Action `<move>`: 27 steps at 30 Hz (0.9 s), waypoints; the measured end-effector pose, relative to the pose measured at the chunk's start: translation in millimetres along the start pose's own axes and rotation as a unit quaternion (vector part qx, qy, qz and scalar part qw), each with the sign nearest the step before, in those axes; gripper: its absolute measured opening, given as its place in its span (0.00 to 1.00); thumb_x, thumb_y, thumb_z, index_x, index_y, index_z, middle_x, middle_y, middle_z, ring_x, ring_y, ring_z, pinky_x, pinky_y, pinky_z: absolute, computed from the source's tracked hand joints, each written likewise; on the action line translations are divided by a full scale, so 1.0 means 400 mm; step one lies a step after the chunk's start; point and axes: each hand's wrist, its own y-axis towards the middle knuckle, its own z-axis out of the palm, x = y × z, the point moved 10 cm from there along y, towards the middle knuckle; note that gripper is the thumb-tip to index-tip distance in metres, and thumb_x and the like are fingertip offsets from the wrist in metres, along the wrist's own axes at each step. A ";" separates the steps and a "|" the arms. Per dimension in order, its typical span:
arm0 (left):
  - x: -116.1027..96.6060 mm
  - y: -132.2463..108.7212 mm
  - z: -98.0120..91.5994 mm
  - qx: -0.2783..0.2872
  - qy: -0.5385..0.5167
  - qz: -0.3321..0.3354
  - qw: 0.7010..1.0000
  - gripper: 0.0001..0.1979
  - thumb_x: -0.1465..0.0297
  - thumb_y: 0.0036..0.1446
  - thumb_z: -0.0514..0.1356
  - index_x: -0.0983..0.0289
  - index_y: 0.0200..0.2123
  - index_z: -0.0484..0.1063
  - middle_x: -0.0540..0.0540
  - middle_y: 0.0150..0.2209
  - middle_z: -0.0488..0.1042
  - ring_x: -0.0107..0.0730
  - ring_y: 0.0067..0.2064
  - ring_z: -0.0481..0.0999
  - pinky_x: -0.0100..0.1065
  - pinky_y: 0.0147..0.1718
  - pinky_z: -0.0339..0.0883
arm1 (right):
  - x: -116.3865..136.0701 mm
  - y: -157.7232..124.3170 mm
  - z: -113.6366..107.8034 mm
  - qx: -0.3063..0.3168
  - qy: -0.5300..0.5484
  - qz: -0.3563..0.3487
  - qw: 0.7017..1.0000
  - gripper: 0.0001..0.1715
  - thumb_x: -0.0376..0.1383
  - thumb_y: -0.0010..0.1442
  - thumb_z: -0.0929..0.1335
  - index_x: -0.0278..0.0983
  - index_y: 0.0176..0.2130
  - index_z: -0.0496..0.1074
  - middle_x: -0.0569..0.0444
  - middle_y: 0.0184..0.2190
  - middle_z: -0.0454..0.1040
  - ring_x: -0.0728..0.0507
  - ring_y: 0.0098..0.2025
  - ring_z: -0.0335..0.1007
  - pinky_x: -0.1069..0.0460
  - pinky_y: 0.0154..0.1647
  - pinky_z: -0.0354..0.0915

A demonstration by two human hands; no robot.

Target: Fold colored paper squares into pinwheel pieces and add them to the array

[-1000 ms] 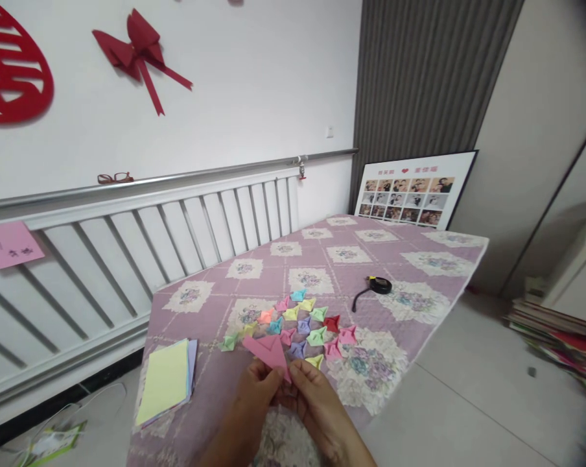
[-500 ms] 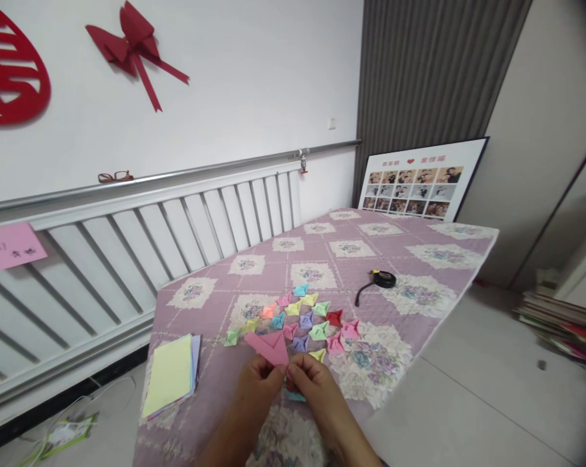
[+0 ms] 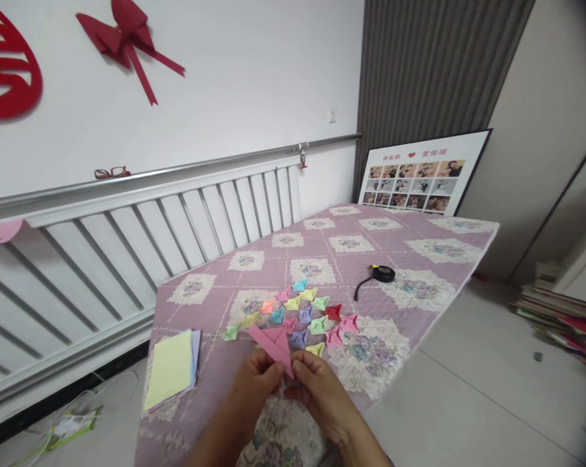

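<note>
A folded sheet of pink paper (image 3: 275,345) is held up over the near part of the table, its flaps making a pointed shape. My left hand (image 3: 261,379) pinches its lower left side between thumb and fingers. On the lower right corner, my right hand (image 3: 312,383) has thumb and forefinger closed. Just beyond lie several small folded paper pieces in rows, among them a red one (image 3: 332,312), a light green one (image 3: 318,325) and a blue one (image 3: 299,285). My hands and the pink paper hide part of the nearest row.
A stack of coloured paper sheets (image 3: 170,371), yellow on top, lies at the left table edge. A black tape measure (image 3: 383,274) rests to the right on the flowered tablecloth (image 3: 322,224). Behind the table runs a white radiator (image 3: 215,224); a photo board (image 3: 422,175) leans at the back.
The pink paper has turned and tilted slightly, its lower point now showing between my hands. My right hand's fingers have spread a little lower. The view has shifted slightly.
</note>
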 end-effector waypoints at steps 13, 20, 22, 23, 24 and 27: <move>-0.025 -0.024 0.029 0.129 -0.057 0.037 0.989 0.06 0.64 0.47 0.65 0.61 0.26 0.77 0.50 0.23 0.71 0.29 0.26 0.64 0.30 0.28 0.57 | 0.000 -0.014 0.038 0.053 0.025 0.012 0.998 0.18 0.45 0.47 0.77 0.35 0.27 0.72 0.58 0.21 0.71 0.49 0.26 0.70 0.56 0.27 0.60; -0.016 -0.026 0.019 0.132 -0.055 0.039 0.989 0.07 0.64 0.48 0.65 0.62 0.26 0.76 0.50 0.23 0.71 0.29 0.26 0.64 0.29 0.28 0.58 | -0.009 -0.011 0.041 0.063 0.018 0.017 0.998 0.19 0.46 0.48 0.76 0.35 0.26 0.71 0.58 0.21 0.71 0.48 0.27 0.70 0.55 0.27 0.59; -0.011 -0.026 0.017 0.137 -0.058 0.040 0.988 0.07 0.64 0.48 0.65 0.62 0.26 0.76 0.50 0.23 0.71 0.28 0.26 0.64 0.29 0.28 0.58 | -0.015 -0.008 0.037 0.059 0.015 0.022 0.998 0.19 0.47 0.47 0.77 0.35 0.26 0.71 0.59 0.21 0.71 0.49 0.26 0.70 0.55 0.27 0.59; -0.008 -0.025 0.017 0.143 -0.062 0.042 0.987 0.07 0.64 0.48 0.65 0.62 0.26 0.76 0.50 0.23 0.71 0.28 0.26 0.64 0.29 0.28 0.58 | -0.018 -0.006 0.035 0.058 0.014 0.025 0.998 0.20 0.47 0.47 0.77 0.35 0.26 0.71 0.59 0.20 0.71 0.49 0.26 0.70 0.56 0.27 0.59; -0.005 -0.024 0.017 0.151 -0.068 0.045 0.985 0.07 0.65 0.48 0.66 0.63 0.27 0.76 0.50 0.23 0.71 0.28 0.26 0.64 0.29 0.28 0.58 | -0.020 -0.004 0.035 0.059 0.012 0.026 0.998 0.20 0.47 0.46 0.77 0.35 0.25 0.71 0.59 0.20 0.70 0.49 0.26 0.70 0.56 0.27 0.59; 0.007 -0.018 0.011 0.171 -0.083 0.058 0.980 0.07 0.64 0.49 0.66 0.63 0.28 0.76 0.49 0.24 0.71 0.27 0.27 0.64 0.29 0.29 0.58 | -0.024 -0.001 0.039 0.068 0.012 0.027 0.997 0.21 0.47 0.46 0.77 0.35 0.25 0.70 0.58 0.21 0.71 0.48 0.27 0.70 0.56 0.27 0.59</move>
